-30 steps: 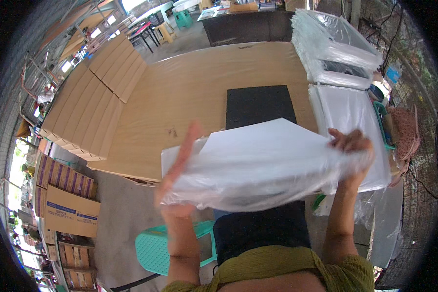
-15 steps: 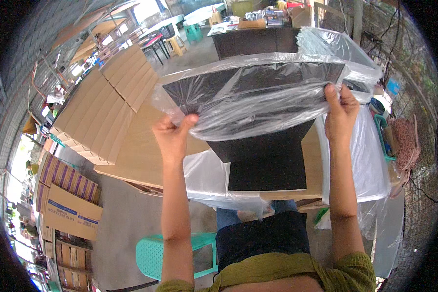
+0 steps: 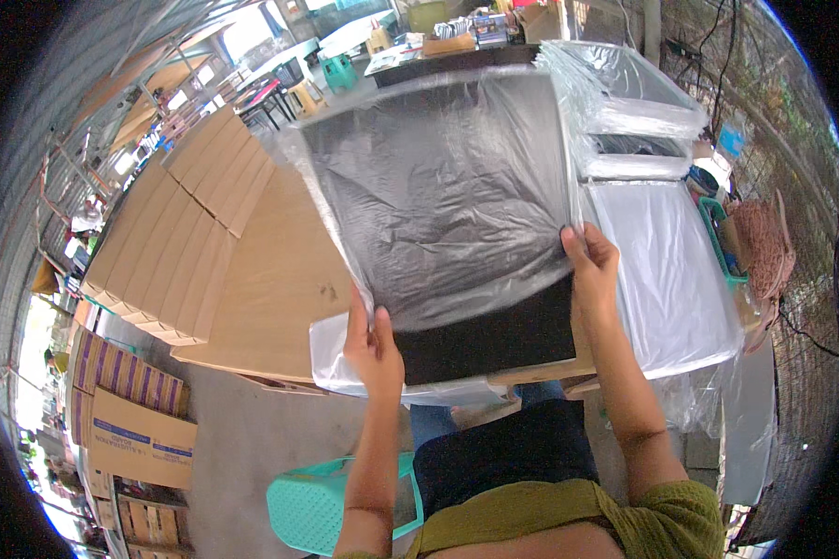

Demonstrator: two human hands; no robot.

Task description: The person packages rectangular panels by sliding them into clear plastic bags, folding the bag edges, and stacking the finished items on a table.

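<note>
At frame centre, left hand [image 3: 371,340] and right hand [image 3: 589,264] each pinch a clear plastic bag [image 3: 438,186] over a black sheet [image 3: 489,340].

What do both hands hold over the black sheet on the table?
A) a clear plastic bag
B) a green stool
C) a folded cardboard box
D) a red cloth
A: the left hand and right hand grip a clear plastic bag above the black sheet.

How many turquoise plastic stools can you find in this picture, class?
2. One turquoise stool stands on the floor beside the person's left forearm, partly cut off by it. A second turquoise stool stands far off beyond the table's top edge. Others may be hidden behind the raised plastic bag.
</note>
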